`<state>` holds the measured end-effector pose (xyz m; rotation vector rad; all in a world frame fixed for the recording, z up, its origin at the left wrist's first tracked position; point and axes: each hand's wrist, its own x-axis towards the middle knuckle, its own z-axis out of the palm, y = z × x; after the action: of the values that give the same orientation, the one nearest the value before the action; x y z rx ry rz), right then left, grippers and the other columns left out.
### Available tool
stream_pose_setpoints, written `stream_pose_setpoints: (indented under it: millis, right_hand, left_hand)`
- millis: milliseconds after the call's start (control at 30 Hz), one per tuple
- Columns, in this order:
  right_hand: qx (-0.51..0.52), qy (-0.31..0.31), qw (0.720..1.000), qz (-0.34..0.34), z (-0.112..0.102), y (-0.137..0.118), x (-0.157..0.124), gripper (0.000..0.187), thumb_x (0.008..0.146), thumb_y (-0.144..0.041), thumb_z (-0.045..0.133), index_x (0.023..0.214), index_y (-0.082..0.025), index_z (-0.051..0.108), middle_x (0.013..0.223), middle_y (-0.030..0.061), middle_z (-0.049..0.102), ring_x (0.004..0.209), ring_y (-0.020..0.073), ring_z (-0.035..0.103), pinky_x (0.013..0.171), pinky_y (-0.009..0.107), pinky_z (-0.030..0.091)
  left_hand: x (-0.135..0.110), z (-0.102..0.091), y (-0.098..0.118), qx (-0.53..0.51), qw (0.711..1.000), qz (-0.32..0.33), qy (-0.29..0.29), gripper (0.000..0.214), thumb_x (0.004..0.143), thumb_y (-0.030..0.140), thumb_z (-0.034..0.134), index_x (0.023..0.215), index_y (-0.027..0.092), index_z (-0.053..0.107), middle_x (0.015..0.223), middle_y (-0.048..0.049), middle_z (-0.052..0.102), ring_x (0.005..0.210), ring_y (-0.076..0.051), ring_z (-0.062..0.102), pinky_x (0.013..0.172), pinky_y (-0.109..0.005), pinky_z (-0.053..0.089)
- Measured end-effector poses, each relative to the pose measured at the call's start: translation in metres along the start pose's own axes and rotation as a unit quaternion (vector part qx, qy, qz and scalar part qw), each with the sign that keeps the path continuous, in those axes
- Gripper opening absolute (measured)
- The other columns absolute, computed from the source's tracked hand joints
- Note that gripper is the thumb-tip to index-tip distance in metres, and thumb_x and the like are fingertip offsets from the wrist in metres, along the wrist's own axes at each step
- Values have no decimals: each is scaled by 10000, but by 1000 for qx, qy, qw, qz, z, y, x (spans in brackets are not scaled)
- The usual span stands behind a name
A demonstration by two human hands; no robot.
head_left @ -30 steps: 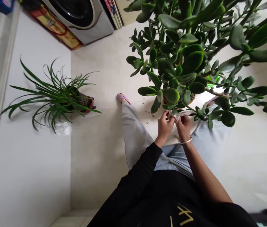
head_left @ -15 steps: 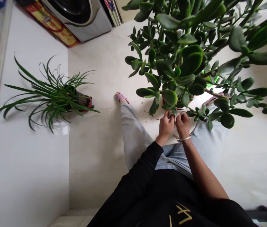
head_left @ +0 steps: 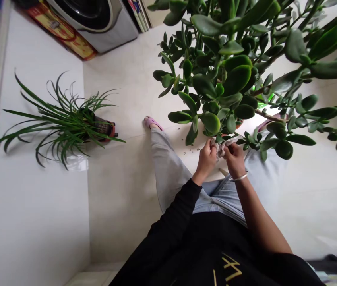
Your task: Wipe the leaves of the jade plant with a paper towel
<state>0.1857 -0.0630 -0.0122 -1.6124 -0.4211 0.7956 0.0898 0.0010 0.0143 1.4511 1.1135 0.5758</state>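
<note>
My left hand [head_left: 206, 158] and my right hand [head_left: 234, 158] meet in front of me, both closed on a small crumpled white tissue [head_left: 220, 146] between them. They are just below the lower leaves of a large jade plant [head_left: 231, 75] that fills the upper right. Its reddish pot [head_left: 239, 124] is mostly hidden by foliage. A silver bangle [head_left: 239, 178] circles my right wrist. My left arm wears a black sleeve.
A spider plant [head_left: 67, 121] in a dark red pot stands by the white wall at left. A washing machine [head_left: 97, 20] is at the top. Small bits of debris [head_left: 190, 147] lie on the pale tile floor near my leg and pink slipper [head_left: 153, 122].
The hands have stayed close together, bunching the white tissue tighter between the fingers. The view has shifted slightly.
</note>
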Motion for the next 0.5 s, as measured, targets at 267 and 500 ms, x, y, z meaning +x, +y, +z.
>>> stream_pose_setpoints:
  millis: [267, 500]
  right_hand:
    - [42, 52, 996, 59, 9, 4, -5, 357, 671, -521, 768, 745, -187, 666, 640, -20, 616, 611, 130, 492, 584, 272, 401]
    - [21, 57, 996, 66, 6, 31, -23, 383, 808, -586, 636, 735, -210, 630, 681, -1, 615, 665, 158, 515, 620, 295, 441]
  left_hand:
    - [2, -2, 2, 38, 998, -21, 52, 185, 942, 190, 606, 763, 218, 573, 729, -1, 654, 708, -147, 588, 708, -238, 433]
    - [1, -8, -6, 53, 996, -33, 69, 197, 920, 170, 595, 730, 221, 593, 690, 9, 656, 670, -149, 578, 704, -249, 426]
